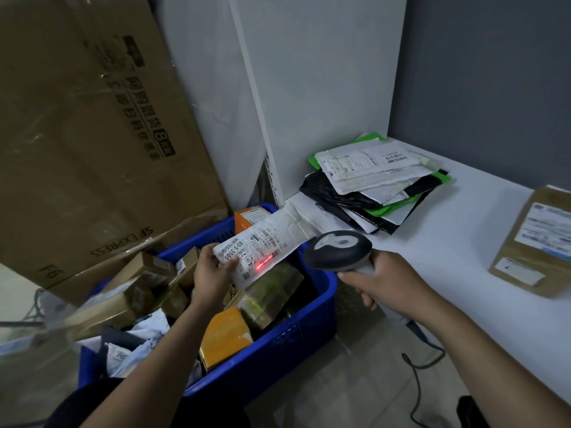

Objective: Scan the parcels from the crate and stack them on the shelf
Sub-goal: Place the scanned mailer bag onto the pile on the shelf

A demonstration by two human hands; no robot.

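Left grip point(213, 270) pinches the white mailer point(268, 242) by its end above the crate point(309, 329), at its far corner. It looks light and floppy, best held flat by an edge, while right grip point(380, 279) clasps the scanner point(336, 250).

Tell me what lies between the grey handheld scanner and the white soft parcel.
Head view: nothing solid, a bare gap. The grey handheld scanner casts its red line on the white soft parcel.
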